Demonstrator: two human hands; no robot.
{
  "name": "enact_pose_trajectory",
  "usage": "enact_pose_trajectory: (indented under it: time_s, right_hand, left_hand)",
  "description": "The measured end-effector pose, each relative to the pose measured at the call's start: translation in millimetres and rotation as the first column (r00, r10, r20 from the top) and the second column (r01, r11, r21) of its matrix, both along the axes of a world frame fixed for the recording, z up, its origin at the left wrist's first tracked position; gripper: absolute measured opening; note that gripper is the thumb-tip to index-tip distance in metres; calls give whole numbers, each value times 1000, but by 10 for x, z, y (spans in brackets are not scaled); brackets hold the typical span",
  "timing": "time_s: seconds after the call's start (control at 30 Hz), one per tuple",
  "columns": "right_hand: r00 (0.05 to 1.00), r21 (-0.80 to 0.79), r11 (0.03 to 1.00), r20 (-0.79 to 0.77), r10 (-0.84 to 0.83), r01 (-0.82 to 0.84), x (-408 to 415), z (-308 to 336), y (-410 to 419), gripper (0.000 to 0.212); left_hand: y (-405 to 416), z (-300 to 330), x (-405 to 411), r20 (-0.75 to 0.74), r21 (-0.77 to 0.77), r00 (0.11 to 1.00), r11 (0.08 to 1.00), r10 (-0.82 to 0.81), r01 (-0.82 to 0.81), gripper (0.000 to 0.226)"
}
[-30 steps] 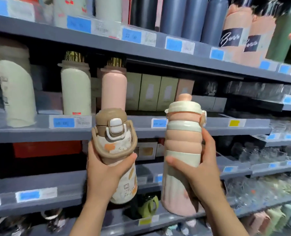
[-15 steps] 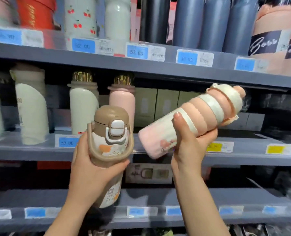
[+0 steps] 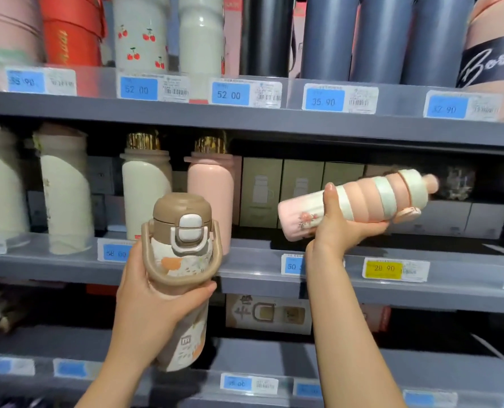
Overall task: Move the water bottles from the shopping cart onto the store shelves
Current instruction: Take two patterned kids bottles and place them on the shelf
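Note:
My left hand (image 3: 153,301) grips a brown-lidded bottle (image 3: 183,245) with a loop handle and a patterned white body, upright in front of the middle shelf (image 3: 253,278). My right hand (image 3: 337,228) grips a pink and cream ribbed bottle (image 3: 371,198) around its lower half. That bottle lies almost level, cap pointing right, above the middle shelf's open stretch in front of beige boxes (image 3: 301,184). The shopping cart is out of view.
A cream bottle (image 3: 144,189) and a pink bottle (image 3: 212,189) with gold caps stand on the middle shelf behind my left hand. Dark and grey flasks (image 3: 380,36) line the top shelf (image 3: 245,119). A boxed item (image 3: 268,313) sits on the lower shelf.
The pink ribbed bottle went from upright to nearly level and moved right and deeper over the middle shelf. My view rose toward the shelves. The brown-lidded bottle stayed upright in my left hand.

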State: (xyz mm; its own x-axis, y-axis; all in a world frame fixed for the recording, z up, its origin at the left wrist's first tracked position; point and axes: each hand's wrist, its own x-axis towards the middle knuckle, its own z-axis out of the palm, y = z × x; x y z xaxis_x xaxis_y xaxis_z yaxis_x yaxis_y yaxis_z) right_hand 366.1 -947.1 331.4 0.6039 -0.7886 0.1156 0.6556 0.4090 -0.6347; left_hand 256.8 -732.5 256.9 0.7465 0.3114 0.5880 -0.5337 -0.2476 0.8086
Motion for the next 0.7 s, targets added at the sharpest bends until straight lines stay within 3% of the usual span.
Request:
enact_pose_trajectory:
  time_s: [0.17,0.33,0.5,0.7]
  right_hand:
    - [998,-227,973,-54,19,-31,103,-44,54,128]
    - [999,-502,865,-53,-9,-19,135,-69,57,121]
    - [995,-699,714,-94,-29,-45,105,-81,40,115]
    - [992,-885,455,-122,-26,-97,72,-63,51,94]
  left_hand:
    - [-87,-34,95,21,-15,1000,1000,-10,11,94]
    - [-150,-93,135,15,-43,1000,999,-24,24,91]
    - [-176,-121,171,33,-58,999,998,-37,39,89]
    - [-179,-114,209,41,-81,998,995,-55,58,92]
